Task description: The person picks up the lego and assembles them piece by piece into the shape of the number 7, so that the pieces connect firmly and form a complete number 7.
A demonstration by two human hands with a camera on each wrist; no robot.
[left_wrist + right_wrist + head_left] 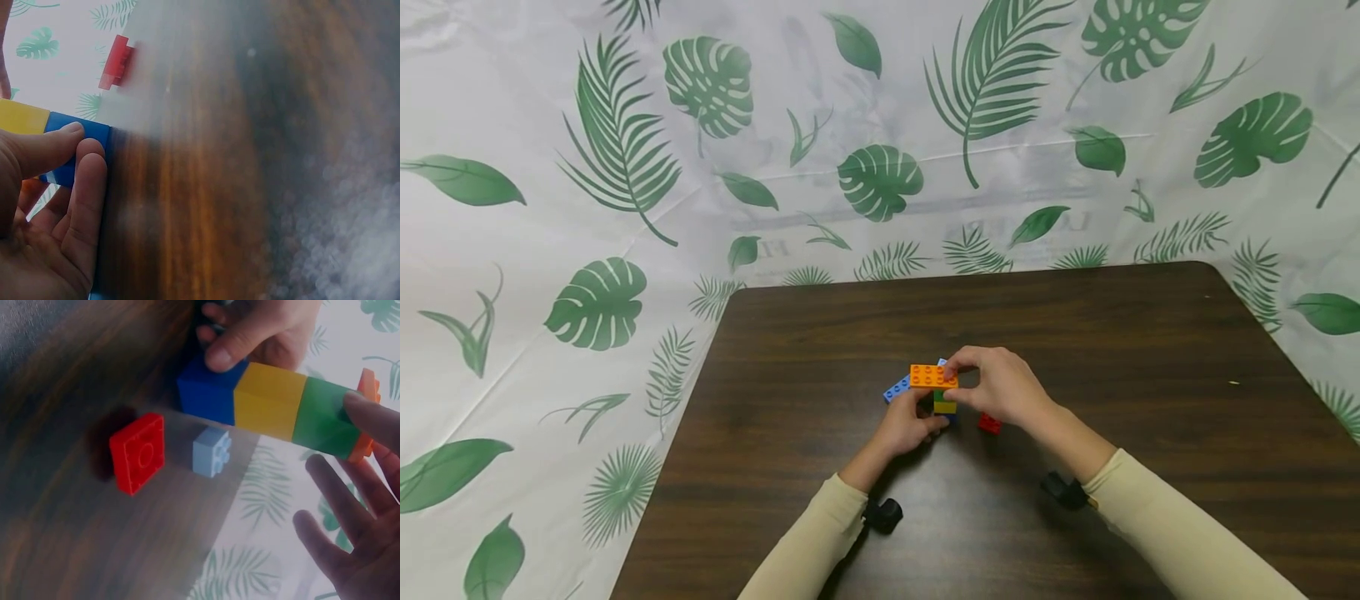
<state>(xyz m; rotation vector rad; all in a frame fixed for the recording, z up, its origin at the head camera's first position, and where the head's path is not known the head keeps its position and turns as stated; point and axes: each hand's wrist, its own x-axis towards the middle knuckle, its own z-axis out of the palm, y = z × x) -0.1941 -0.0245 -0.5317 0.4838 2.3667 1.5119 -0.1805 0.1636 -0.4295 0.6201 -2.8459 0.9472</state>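
Observation:
A stack of toy building bricks stands on the table: a dark blue brick [209, 394] at the bottom, then a yellow brick [269, 400], a green brick [322, 419] and a long orange brick [927, 376] with its studs up. My left hand [901, 427] pinches the dark blue brick between thumb and fingers, as the left wrist view shows closely. At the top, my right hand [1003, 385] grips the right end of the orange brick with thumb and index finger. Its other fingers [334, 544] are spread away from the stack.
A red brick [989, 423] lies on the dark wooden table [820, 350], right of the stack. One light blue brick [897, 389] lies to the left; a small light blue brick [209, 453] sits behind the stack. Leaf-patterned white sheeting [805, 225] hangs beyond the table.

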